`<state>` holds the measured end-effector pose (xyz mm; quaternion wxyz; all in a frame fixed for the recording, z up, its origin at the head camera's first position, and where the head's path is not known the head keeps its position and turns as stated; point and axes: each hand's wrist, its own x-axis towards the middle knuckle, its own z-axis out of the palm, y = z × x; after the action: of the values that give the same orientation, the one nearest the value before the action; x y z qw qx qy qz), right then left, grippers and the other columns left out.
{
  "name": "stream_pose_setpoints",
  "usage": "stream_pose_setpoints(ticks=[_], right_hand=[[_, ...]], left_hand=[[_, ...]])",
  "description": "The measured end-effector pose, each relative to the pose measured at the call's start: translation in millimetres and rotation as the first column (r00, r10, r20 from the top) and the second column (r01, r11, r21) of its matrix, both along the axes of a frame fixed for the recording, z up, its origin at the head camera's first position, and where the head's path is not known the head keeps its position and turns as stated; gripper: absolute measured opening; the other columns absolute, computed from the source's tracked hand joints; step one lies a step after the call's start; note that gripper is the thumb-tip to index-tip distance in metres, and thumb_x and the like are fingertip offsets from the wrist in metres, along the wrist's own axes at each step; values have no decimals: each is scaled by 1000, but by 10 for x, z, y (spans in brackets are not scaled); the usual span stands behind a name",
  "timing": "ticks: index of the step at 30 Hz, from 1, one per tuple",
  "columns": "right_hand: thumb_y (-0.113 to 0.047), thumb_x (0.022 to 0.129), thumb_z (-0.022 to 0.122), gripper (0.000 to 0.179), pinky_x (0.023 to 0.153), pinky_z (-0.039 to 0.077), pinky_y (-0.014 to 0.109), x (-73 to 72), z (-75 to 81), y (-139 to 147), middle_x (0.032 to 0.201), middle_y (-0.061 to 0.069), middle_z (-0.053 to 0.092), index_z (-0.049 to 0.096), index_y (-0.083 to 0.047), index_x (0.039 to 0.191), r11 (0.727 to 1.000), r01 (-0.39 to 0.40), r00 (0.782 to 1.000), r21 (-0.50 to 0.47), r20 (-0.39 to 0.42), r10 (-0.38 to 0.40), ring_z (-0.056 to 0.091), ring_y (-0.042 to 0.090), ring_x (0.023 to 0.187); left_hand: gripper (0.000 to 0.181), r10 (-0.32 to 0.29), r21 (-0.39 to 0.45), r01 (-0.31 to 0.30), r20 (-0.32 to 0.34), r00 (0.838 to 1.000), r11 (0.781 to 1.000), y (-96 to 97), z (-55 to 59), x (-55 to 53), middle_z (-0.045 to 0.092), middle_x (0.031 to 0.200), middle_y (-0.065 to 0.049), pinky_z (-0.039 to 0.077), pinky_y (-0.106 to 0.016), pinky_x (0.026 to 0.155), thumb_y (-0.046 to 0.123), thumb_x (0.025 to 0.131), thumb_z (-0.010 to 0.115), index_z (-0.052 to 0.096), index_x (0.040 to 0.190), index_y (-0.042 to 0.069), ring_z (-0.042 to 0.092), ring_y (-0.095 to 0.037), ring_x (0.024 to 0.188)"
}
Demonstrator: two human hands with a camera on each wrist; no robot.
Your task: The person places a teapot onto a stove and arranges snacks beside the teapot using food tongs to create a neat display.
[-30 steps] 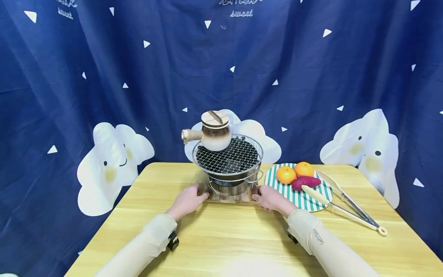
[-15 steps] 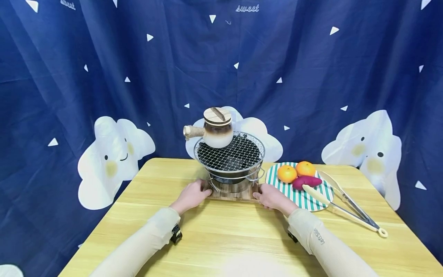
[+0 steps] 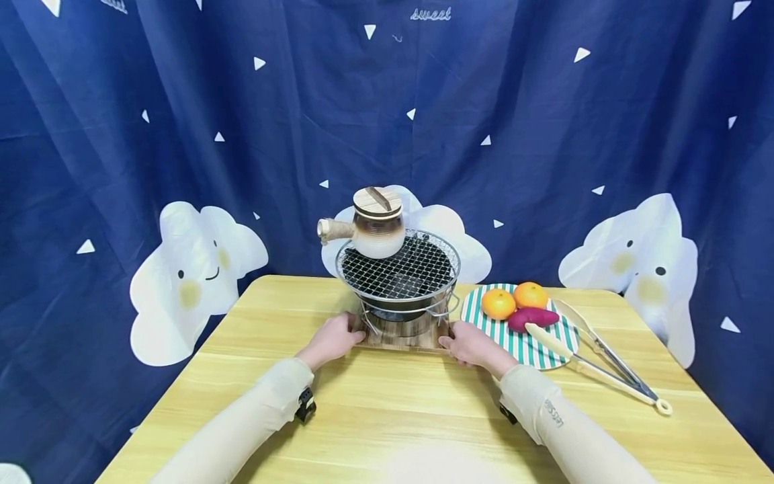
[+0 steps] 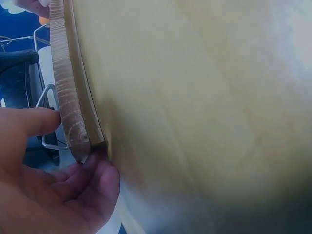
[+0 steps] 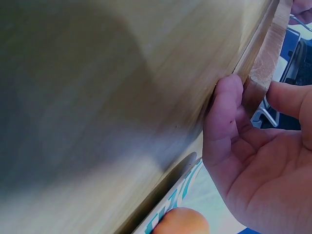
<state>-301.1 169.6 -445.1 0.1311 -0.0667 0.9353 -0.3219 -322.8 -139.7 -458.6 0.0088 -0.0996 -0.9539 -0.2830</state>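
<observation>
In the head view, a round tabletop grill (image 3: 423, 269) with a wire mesh top stands on a wooden board (image 3: 402, 344). A lidded clay pot (image 3: 379, 240) with a cord-wrapped side handle sits on the mesh, toward the back left. My left hand (image 3: 334, 338) grips the board's front left corner. My right hand (image 3: 474, 344) holds its front right corner. Both wrist views show the thumb above the board edge (image 4: 68, 87) and curled fingers (image 5: 222, 117) below it. Whether the board is raised from the table I cannot tell.
Right of the grill lies a green-and-white striped plate (image 3: 526, 349) with two oranges (image 3: 498, 304) and a purple sweet potato (image 3: 532, 318). Tongs (image 3: 617, 380) rest partly over the plate, close to my right forearm. A blue curtain (image 3: 387, 101) hangs behind the wooden table (image 3: 387, 410).
The head view has tilted slightly, shifting the whole scene in the picture. Both hands keep their hold on the board; grill and pot stay in place on it.
</observation>
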Motion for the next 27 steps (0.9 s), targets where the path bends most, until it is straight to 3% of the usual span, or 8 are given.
stream_pose_setpoints(ticks=[6,15,17,20,23,24,27], right_hand=[[-24,104,55,22,43,45,29,-1,39,20,72,8,64,58,-9,88,1000,0,1000,1,-11,0,51,16,47],[-28,102,58,20,46,43,30,43,22,19,69,7,63,60,-9,95,999,-41,997,28,-58,42,51,15,46],[-29,100,60,24,54,48,35,57,43,21,76,10,67,64,-6,104,996,-47,993,79,-106,55,57,18,56],[-32,98,63,41,77,56,46,92,94,41,103,19,72,64,0,123,986,-42,981,163,-178,72,70,30,86],[-32,97,64,54,93,52,53,145,158,65,126,24,66,58,4,136,976,-37,970,216,-228,87,65,39,112],[-32,96,64,54,93,52,54,162,174,76,127,23,66,57,4,136,973,-39,967,226,-238,94,65,40,114],[-29,96,64,52,84,55,49,225,212,114,112,18,72,58,3,136,972,-49,962,231,-251,108,69,31,97]], left_hand=[[31,-25,11,25,-13,1000,1000,11,23,-13,67,86,-4,54,-48,87,29,91,69,67,111,5,62,-19,79],[15,-58,2,58,12,998,998,-33,3,22,60,70,2,52,-39,73,27,92,68,65,93,12,57,-14,65],[15,-67,8,67,19,998,998,-41,-2,27,60,68,2,53,-39,73,27,93,67,65,94,12,57,-14,62],[16,-70,25,69,39,997,997,-43,0,24,61,65,1,53,-40,75,27,94,66,65,95,11,59,-15,55],[16,-60,36,58,56,997,998,-40,8,23,61,64,0,53,-39,76,27,96,66,64,97,12,59,-15,52],[16,-59,32,58,56,997,998,-39,8,23,61,64,0,53,-39,75,27,96,66,64,97,12,59,-15,52],[14,-69,8,69,45,997,998,-33,20,31,60,67,1,52,-39,74,27,96,66,62,93,13,58,-14,56]])
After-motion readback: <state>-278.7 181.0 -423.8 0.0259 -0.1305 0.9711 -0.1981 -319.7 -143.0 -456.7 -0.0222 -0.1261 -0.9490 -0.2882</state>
